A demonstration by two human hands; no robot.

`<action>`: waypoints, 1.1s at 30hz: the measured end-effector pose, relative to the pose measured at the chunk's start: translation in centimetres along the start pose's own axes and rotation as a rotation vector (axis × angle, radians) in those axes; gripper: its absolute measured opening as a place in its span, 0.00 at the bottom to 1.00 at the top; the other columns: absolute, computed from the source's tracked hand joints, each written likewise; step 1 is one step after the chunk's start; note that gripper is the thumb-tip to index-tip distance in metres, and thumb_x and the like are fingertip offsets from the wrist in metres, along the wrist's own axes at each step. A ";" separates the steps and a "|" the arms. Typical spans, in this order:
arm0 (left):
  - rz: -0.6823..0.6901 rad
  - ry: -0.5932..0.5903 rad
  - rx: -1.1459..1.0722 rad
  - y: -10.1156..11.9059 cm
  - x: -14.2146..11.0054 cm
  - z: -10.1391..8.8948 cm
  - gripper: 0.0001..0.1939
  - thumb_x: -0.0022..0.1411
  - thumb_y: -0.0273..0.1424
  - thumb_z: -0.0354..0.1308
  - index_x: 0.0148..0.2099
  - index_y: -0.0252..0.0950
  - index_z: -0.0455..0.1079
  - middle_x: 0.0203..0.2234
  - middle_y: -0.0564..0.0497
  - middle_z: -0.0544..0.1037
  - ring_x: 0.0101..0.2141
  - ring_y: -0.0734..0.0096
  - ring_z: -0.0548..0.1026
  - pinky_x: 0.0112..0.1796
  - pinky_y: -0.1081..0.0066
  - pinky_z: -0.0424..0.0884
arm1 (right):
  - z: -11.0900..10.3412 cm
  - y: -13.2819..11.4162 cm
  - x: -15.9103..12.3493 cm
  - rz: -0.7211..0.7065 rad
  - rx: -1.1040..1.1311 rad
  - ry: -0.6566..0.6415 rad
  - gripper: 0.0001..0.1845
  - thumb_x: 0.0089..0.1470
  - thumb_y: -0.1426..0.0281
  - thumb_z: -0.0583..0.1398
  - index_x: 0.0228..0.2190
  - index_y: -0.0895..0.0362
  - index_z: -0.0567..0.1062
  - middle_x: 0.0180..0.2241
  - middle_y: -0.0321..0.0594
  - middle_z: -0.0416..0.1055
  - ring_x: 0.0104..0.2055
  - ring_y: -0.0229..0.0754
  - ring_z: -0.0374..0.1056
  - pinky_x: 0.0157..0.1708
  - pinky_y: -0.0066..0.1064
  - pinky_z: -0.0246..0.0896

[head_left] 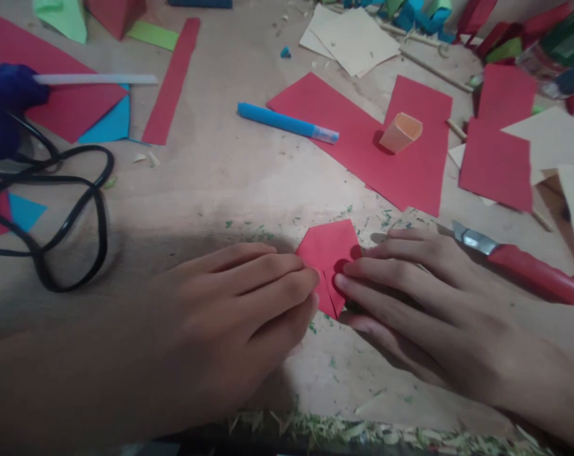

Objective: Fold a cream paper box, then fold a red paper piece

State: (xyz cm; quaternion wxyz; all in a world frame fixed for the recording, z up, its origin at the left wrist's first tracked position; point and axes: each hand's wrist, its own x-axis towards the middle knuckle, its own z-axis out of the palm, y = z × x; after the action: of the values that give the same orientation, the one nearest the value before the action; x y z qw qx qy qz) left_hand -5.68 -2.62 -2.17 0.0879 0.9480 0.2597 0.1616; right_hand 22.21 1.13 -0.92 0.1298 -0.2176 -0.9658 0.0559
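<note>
A small folded piece of red paper [329, 253] lies on the tan table [230, 183] at the centre. My left hand [230, 310] lies with its fingers stretched out, fingertips pressing the paper's left edge. My right hand [429, 297] comes in from the right, fingers also flat and extended, tips pressing the paper's right side and its lower flaps. Both hands hold the paper down against the table; the lower part of the fold is partly hidden by my fingers.
A red-handled craft knife [524, 266] lies just beyond my right hand. Red paper sheets [391, 158], an orange paper tube [400, 132] and a blue marker [287, 121] lie behind. A black cable [68, 215] loops at left. Paper scraps litter the table.
</note>
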 end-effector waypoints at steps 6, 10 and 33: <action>0.006 -0.017 0.015 0.0 0.1 -0.1 0.15 0.74 0.27 0.56 0.59 0.28 0.74 0.56 0.44 0.79 0.57 0.54 0.74 0.60 0.54 0.71 | 0.1 -0.1 -0.1 0.011 0.013 0.002 0.12 0.63 0.67 0.67 0.47 0.60 0.82 0.46 0.45 0.83 0.49 0.53 0.75 0.55 0.49 0.69; 0.015 -0.036 0.029 0.1 0.1 0.2 0.19 0.76 0.32 0.52 0.63 0.28 0.70 0.62 0.43 0.75 0.59 0.52 0.72 0.58 0.52 0.72 | 0.2 -0.1 -0.2 0.014 0.012 0.007 0.14 0.63 0.67 0.67 0.48 0.61 0.82 0.47 0.45 0.83 0.48 0.53 0.75 0.55 0.50 0.69; -0.025 -0.060 0.035 0.8 0.2 0.4 0.20 0.78 0.34 0.51 0.65 0.29 0.68 0.62 0.45 0.74 0.60 0.50 0.70 0.59 0.49 0.64 | 0.0 -0.5 -0.5 -0.026 0.195 0.030 0.12 0.69 0.66 0.62 0.47 0.59 0.81 0.39 0.39 0.82 0.46 0.45 0.73 0.58 0.43 0.65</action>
State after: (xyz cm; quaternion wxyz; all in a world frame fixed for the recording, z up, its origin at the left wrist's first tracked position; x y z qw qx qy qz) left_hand -4.98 -3.17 -2.31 0.0811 0.9504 0.2716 0.1277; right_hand 22.43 0.51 -0.93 0.1657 -0.1922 -0.9564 0.1445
